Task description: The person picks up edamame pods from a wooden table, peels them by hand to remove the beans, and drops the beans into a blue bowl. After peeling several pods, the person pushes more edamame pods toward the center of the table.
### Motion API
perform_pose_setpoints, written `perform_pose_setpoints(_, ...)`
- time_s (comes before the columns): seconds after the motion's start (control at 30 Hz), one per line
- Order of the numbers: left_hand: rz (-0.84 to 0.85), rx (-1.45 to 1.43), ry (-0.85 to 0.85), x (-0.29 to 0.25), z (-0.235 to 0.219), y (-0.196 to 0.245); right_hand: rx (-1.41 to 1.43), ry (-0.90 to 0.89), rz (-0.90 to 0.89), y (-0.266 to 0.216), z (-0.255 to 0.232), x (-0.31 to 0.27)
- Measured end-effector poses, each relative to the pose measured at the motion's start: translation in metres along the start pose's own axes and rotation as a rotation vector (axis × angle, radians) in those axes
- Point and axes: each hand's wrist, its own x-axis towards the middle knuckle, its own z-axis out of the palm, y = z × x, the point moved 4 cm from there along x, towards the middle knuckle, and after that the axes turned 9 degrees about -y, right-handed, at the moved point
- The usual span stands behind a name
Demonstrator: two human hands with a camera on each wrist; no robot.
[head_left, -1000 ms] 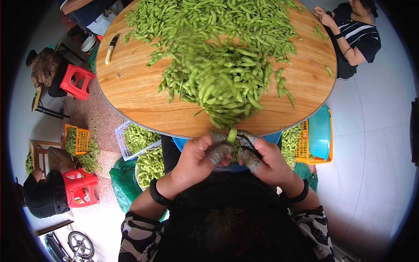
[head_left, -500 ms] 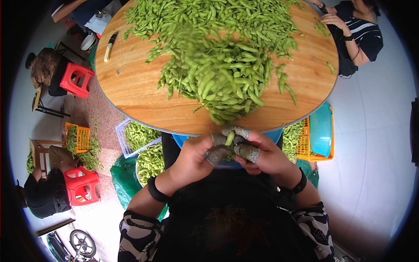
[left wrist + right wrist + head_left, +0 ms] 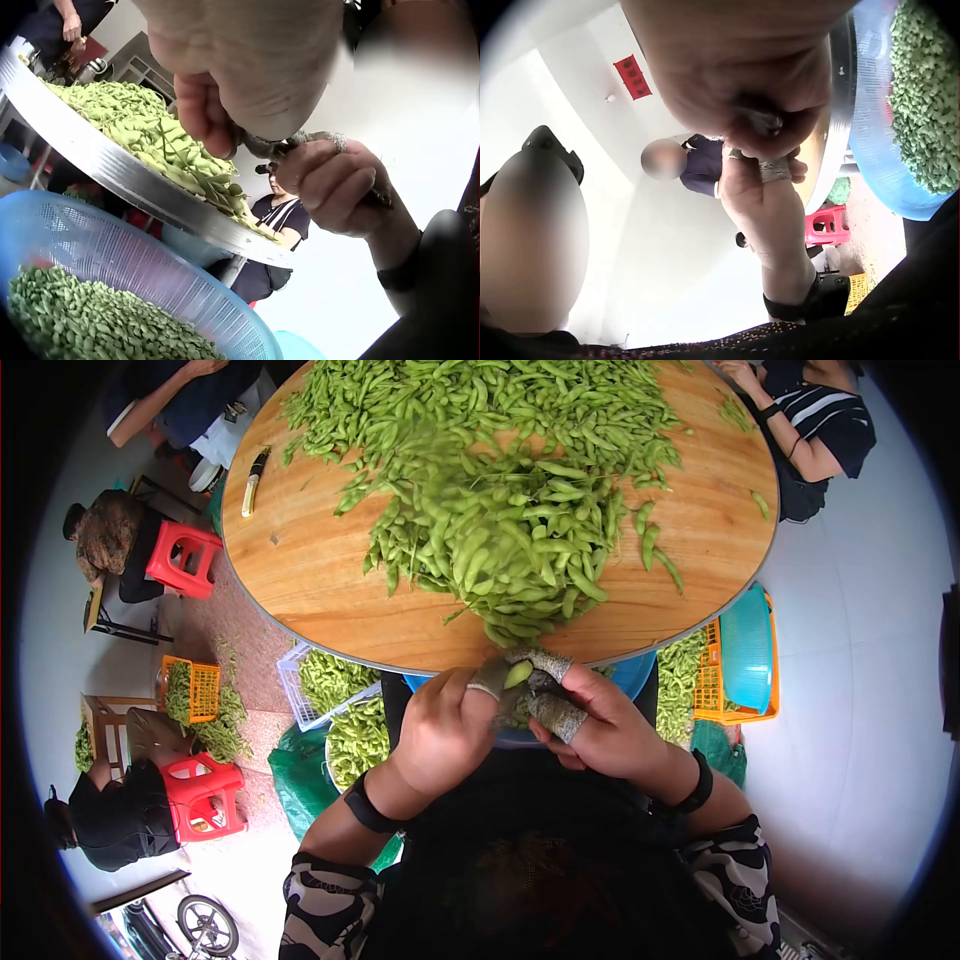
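Note:
Above the table's near edge, the left hand (image 3: 445,730) pinches a green edamame pod (image 3: 518,675) between thumb and forefinger. Facing it, the right hand (image 3: 615,730) has its thumb and forefinger curled at the same pod. Grey wrappings (image 3: 560,717) cover fingertips of both hands. In the right wrist view a small shiny dark thing (image 3: 772,122) shows in the right palm; its kind is hidden. Below the hands stands a blue mesh basket (image 3: 172,259) with shelled beans (image 3: 97,319). A large heap of pods (image 3: 500,550) lies on the round wooden table (image 3: 310,580).
A black-and-cream knife (image 3: 255,482) lies on the table's left side. Crates, including an orange one (image 3: 710,685), and a green sack (image 3: 300,785) stand beside the legs. Red stools (image 3: 205,795) are at left. Another person (image 3: 815,435) sits across at right.
The left hand has rolled over, so its back now faces up, and the pod has tilted. The right hand's forefinger has come across to the pod. The view has shifted slightly.

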Motion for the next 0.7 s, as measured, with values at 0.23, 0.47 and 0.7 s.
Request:
perform_pose_setpoints(0.23,-0.802,-1.629,-0.442,-0.010,0.014,-0.010,-0.147,0.009,-0.027,0.003,-0.011,-0.010)
perform_pose_setpoints(0.47,-0.501,-1.164,-0.429,-0.013,0.025,-0.004,-1.329,0.425,-0.470,-0.012,-0.002,-0.011)
perform_pose_setpoints(0.7,-0.330,-1.055,-0.633,-0.010,0.017,0.006,-1.307,0.291,-0.331,-0.001,-0.006,-0.006)
